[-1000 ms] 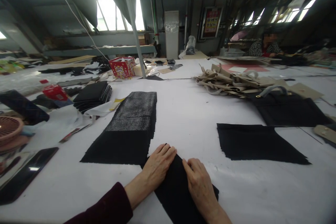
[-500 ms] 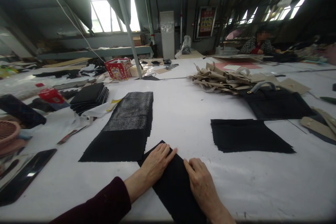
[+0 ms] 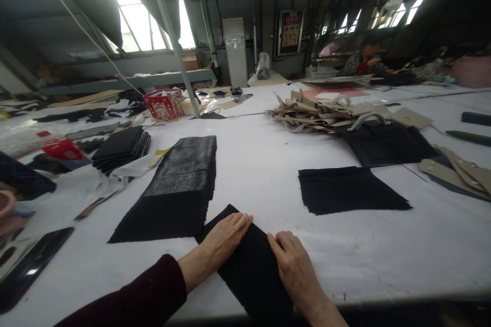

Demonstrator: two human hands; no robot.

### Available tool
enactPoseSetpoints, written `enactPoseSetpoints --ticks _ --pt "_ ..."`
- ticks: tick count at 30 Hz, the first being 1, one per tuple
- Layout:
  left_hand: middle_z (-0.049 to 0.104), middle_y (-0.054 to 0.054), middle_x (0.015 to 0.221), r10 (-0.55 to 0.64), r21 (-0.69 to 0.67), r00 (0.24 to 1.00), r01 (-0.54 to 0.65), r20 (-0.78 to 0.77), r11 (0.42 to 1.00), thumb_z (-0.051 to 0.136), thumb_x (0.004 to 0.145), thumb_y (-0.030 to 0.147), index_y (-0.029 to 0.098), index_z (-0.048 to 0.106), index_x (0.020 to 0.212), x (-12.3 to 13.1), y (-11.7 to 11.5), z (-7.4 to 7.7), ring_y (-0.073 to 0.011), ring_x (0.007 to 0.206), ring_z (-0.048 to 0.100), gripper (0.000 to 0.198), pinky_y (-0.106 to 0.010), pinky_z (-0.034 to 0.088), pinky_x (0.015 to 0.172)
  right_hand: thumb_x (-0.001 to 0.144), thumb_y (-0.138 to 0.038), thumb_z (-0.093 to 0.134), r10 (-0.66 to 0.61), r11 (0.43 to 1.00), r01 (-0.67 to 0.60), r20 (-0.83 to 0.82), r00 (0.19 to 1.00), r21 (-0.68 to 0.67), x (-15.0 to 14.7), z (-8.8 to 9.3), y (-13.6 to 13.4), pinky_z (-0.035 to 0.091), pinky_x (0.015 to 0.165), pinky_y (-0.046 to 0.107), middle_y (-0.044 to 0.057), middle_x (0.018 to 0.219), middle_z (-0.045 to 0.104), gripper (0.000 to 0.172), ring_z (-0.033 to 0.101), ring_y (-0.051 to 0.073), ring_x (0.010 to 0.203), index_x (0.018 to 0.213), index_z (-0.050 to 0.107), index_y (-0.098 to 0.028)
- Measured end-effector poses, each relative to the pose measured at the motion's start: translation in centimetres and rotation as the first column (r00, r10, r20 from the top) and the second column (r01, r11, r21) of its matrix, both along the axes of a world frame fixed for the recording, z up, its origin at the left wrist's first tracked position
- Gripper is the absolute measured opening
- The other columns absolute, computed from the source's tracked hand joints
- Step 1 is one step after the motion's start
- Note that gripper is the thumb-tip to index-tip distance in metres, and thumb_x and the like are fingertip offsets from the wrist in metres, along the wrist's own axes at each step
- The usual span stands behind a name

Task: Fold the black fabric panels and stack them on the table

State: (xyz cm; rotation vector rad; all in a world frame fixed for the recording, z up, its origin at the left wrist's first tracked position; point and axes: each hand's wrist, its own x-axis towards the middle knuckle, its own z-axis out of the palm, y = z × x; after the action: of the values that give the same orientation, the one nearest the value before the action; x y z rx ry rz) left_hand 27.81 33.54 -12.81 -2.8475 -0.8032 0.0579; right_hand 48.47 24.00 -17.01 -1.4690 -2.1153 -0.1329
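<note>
A black fabric piece [image 3: 251,265] lies at an angle on the white table [image 3: 264,163] near the front edge. My left hand [image 3: 226,237] rests flat on its left part, fingers stretched out together. My right hand [image 3: 295,268] lies on its right edge with the fingers curled down onto the cloth. A long stack of black and grey fabric pieces [image 3: 174,189] lies just to the left, its corner touching the piece under my hands. Another black fabric piece [image 3: 345,189] lies flat to the right.
A black handbag [image 3: 385,143] and a heap of beige straps and pieces [image 3: 318,112] lie at the right back. A folded black stack [image 3: 120,145], a red box [image 3: 163,103] and a red packet [image 3: 61,148] sit left. A dark phone [image 3: 26,271] lies near left. A person [image 3: 364,61] sits far back.
The view has shifted so the table's front edge shows. Both hands stay on the black piece, which has turned slightly, baring more of its far corner.
</note>
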Motion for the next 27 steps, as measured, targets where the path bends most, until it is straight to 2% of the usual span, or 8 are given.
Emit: enactPoseSetpoints --ticks 2,7,12,16,23,27 --pt "0.056 -0.011 0.124 -0.005 0.004 1.0 0.005 -0.024 1.0 0.037 0.09 0.0 0.013 0.033 0.146 0.0 -0.2 0.2 -0.0221 0.116 0.053 0.057 -0.035 0.044 0.1 0.091 0.0 0.043 0.001 1.0 -0.001 0.008 1.0 -0.005 0.3 0.0 -0.2 0.046 0.073 0.037 0.008 0.09 0.053 0.036 0.049 0.023 0.084 0.122 0.057 -0.009" --pt "0.053 -0.009 0.124 -0.022 0.019 1.0 0.023 -0.021 1.0 0.046 0.09 0.002 0.027 0.03 0.149 -0.1 -0.7 0.8 -0.0234 0.114 0.054 0.066 -0.037 0.044 0.099 0.09 0.0 0.044 0.004 1.0 -0.004 0.029 1.0 -0.025 0.9 0.2 -0.9 0.045 0.072 0.037 0.008 0.091 0.053 0.035 0.049 0.023 0.084 0.122 0.057 -0.008" --pt "0.052 -0.008 0.13 -0.099 -0.015 0.995 0.099 0.001 0.995 0.046 0.09 0.001 0.021 0.034 0.146 0.2 -0.5 0.9 -0.0224 0.119 0.05 0.061 -0.037 0.037 0.106 0.089 0.0 0.047 -0.002 1.0 0.003 0.046 0.999 -0.028 1.4 0.5 -1.5 0.044 0.071 0.037 0.008 0.09 0.053 0.034 0.048 0.023 0.082 0.119 0.058 -0.009" --pt "0.054 -0.009 0.128 -0.113 -0.061 0.994 0.112 -0.01 0.992 0.043 0.09 -0.001 0.015 0.035 0.145 0.7 -0.5 0.9 -0.0215 0.116 0.051 0.057 -0.033 0.041 0.102 0.089 0.0 0.048 -0.014 1.0 0.016 0.068 0.998 -0.021 1.6 0.6 -1.8 0.043 0.071 0.036 0.007 0.09 0.053 0.034 0.048 0.023 0.082 0.119 0.059 -0.01" --pt "0.055 -0.007 0.119 -0.07 -0.074 0.993 0.063 -0.097 0.995 0.048 0.09 0.003 0.029 0.025 0.152 1.7 -1.6 1.6 -0.0234 0.105 0.055 0.071 -0.039 0.048 0.093 0.089 0.0 0.048 -0.027 0.999 0.026 0.068 0.997 0.019 2.0 0.8 -2.3 0.041 0.07 0.036 0.007 0.088 0.054 0.031 0.048 0.022 0.081 0.116 0.06 -0.009" --pt "0.051 -0.008 0.129 -0.114 -0.084 0.991 0.108 -0.07 0.991 0.046 0.091 0.003 0.025 0.03 0.149 2.1 -1.8 1.4 -0.0236 0.115 0.051 0.064 -0.04 0.043 0.101 0.087 0.001 0.048 -0.04 0.999 0.037 0.09 0.995 0.036 2.1 1.2 -2.6 0.04 0.07 0.036 0.007 0.087 0.054 0.031 0.047 0.022 0.08 0.114 0.061 -0.008"
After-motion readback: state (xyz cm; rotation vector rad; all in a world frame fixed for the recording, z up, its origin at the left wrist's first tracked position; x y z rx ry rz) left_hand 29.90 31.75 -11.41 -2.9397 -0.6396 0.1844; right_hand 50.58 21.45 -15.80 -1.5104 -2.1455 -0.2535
